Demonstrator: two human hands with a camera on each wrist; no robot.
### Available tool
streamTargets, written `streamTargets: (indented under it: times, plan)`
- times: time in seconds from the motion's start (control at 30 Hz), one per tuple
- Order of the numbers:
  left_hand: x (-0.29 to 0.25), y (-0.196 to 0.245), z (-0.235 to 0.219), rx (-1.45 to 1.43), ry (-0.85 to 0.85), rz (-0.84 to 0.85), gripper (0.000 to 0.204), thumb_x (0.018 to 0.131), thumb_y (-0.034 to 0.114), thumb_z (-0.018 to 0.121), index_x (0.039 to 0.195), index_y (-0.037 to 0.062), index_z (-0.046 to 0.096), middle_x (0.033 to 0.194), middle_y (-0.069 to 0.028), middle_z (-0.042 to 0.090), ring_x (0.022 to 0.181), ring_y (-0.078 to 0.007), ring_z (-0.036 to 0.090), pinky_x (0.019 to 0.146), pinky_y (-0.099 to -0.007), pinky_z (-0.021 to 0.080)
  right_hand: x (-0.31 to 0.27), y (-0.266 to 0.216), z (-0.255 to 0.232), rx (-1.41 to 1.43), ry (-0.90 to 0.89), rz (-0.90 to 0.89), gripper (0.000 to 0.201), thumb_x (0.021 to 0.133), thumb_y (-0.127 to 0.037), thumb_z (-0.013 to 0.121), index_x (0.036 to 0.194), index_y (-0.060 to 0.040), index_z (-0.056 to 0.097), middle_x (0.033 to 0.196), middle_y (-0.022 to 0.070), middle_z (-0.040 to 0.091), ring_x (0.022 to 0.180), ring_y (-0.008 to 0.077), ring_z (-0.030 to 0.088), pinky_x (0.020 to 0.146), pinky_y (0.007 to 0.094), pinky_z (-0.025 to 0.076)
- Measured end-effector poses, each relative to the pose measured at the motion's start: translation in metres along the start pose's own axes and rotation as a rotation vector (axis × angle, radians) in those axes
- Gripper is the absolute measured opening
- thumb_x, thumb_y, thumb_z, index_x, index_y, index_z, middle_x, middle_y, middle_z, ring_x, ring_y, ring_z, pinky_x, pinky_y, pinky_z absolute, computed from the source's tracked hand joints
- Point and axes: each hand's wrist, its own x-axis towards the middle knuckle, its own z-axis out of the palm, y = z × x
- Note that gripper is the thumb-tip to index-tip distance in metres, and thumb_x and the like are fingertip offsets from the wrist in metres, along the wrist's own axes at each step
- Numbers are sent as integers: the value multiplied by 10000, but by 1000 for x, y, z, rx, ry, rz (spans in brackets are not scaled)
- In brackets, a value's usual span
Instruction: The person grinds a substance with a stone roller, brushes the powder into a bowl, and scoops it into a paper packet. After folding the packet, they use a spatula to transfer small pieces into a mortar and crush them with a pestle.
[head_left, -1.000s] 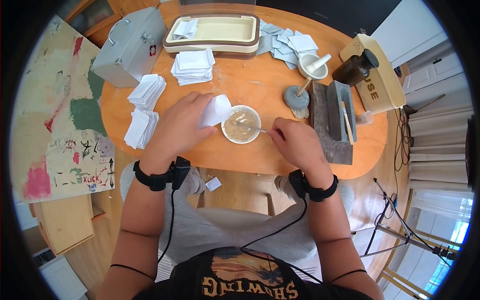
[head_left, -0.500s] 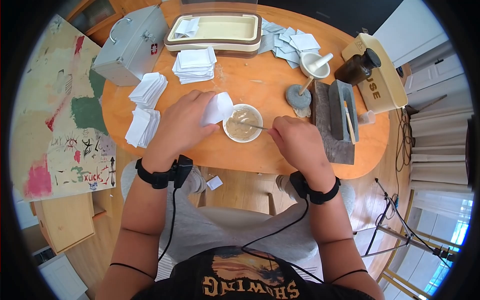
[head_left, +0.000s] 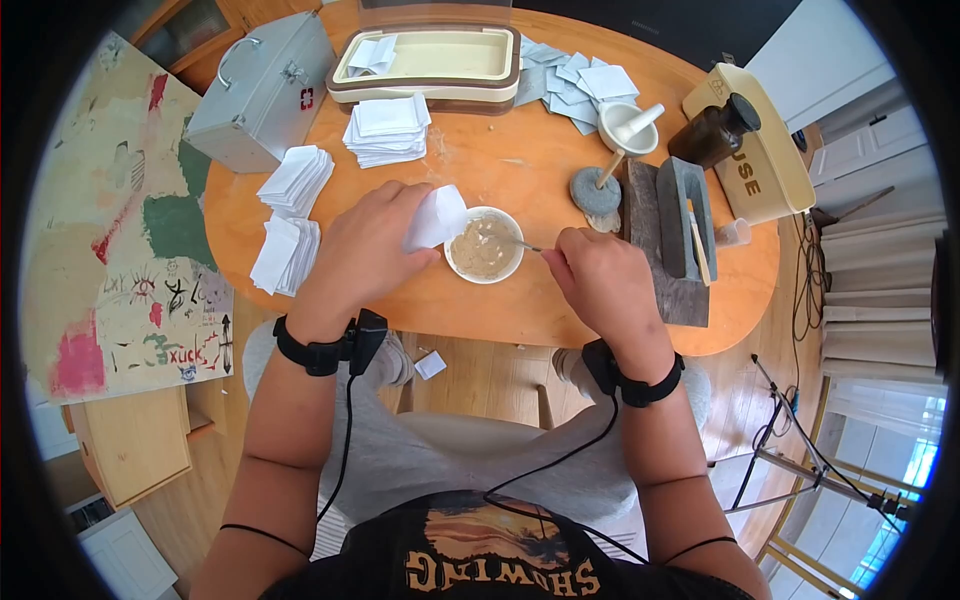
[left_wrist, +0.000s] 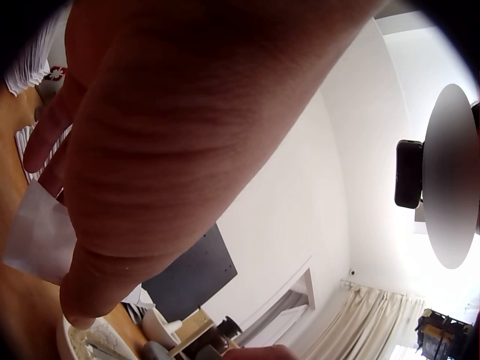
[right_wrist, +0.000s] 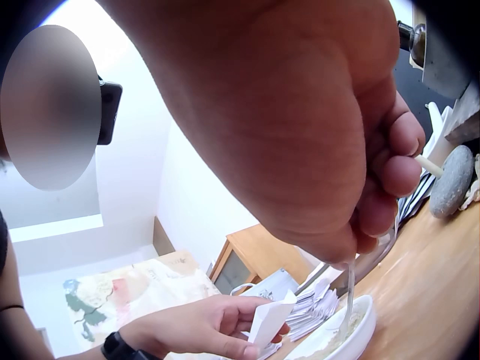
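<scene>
A white bowl [head_left: 486,281] of light brown powder [head_left: 477,257] stands on the table between both hands. The left hand [head_left: 362,245] holds a folded white paper packet [head_left: 437,216] at the bowl's left edge. In the right wrist view, its thumb lies along one side of the paper [right_wrist: 270,319] and the fingers are behind. Curled fingers of the right hand [head_left: 606,280] grip the handle of a slim metal spoon [head_left: 522,244]. Its far end reaches into the powder, and the bowl end is partly hidden there.
Stacks of white packets [head_left: 387,130] lie to the left, near a silver first-aid case [head_left: 258,95]. A cream tray [head_left: 420,95] is behind. On the right are a mortar [head_left: 622,145], a round grey stone [head_left: 592,195], a dark bottle [head_left: 705,135] and a stone trough [head_left: 678,235].
The spoon has shifted within the bowl and the powder's surface looks different. The right hand has turned and moved slightly to the right. The left hand keeps the packet almost still.
</scene>
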Motion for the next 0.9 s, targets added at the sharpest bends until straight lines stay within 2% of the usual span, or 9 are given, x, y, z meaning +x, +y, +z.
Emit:
streamTargets:
  times: [0.13, 0.23, 0.3, 0.5, 0.63, 0.7, 0.73, 0.9]
  plan:
    - [0, -3, 2, 12, -1, 3, 713, 807, 149, 871, 1458, 44, 600, 1336, -179, 667, 1218, -385, 653, 1020, -445, 543, -1, -1, -7, 41, -4, -6, 246, 934, -227, 794, 834, -69, 632, 768, 113, 677, 717, 329, 708, 650, 438, 570]
    - [-1, -6, 5, 44, 40, 48, 661, 825, 193, 871, 1421, 71, 615, 1279, -137, 683, 1230, -347, 656, 983, -467, 556, -1, 2, -13, -3, 58, 27, 250, 925, -228, 798, 831, -67, 631, 768, 113, 683, 718, 337, 708, 653, 447, 571]
    - [-1, -5, 4, 55, 41, 43, 656, 822, 167, 870, 1417, 64, 614, 1285, -136, 680, 1243, -348, 648, 998, -465, 551, -2, 2, -16, 7, -24, 70, 233, 966, -212, 759, 854, -44, 642, 813, 156, 700, 778, 391, 702, 674, 501, 548]
    - [-1, -5, 3, 38, 20, 38, 699, 814, 122, 865, 1455, 47, 594, 1349, -163, 659, 1256, -374, 634, 1042, -445, 536, -6, 2, -17, 131, -216, 143, 254, 978, -237, 734, 845, -29, 670, 782, 194, 699, 751, 411, 692, 678, 515, 541]
    - [-1, -4, 1, 46, 16, 24, 698, 816, 123, 864, 1455, 46, 594, 1350, -162, 658, 1262, -372, 631, 1044, -446, 536, -5, 4, -17, 264, -275, 202, 269, 990, -242, 721, 861, -7, 699, 771, 208, 686, 727, 412, 673, 659, 501, 518]
    - [-2, -3, 0, 46, 9, 10, 698, 818, 124, 863, 1456, 44, 592, 1351, -163, 658, 1265, -372, 630, 1047, -447, 536, 0, 3, -20, 382, -391, 299, 279, 988, -255, 698, 885, 4, 718, 829, 235, 712, 816, 435, 704, 719, 518, 544]
    - [-2, -2, 0, 46, 9, 10, 698, 818, 124, 863, 1456, 44, 592, 1351, -163, 658, 1265, -372, 630, 1047, -447, 536, 1, 3, -18, 382, -391, 299, 279, 988, -255, 698, 885, 4, 718, 829, 235, 712, 816, 435, 704, 719, 518, 544]
    - [-2, -3, 0, 47, 9, 18, 697, 819, 125, 865, 1455, 41, 592, 1360, -162, 658, 1274, -375, 626, 1052, -449, 534, 5, 5, -2, 561, -491, 367, 342, 1003, -270, 717, 889, 52, 698, 780, 246, 665, 711, 412, 632, 668, 471, 497]
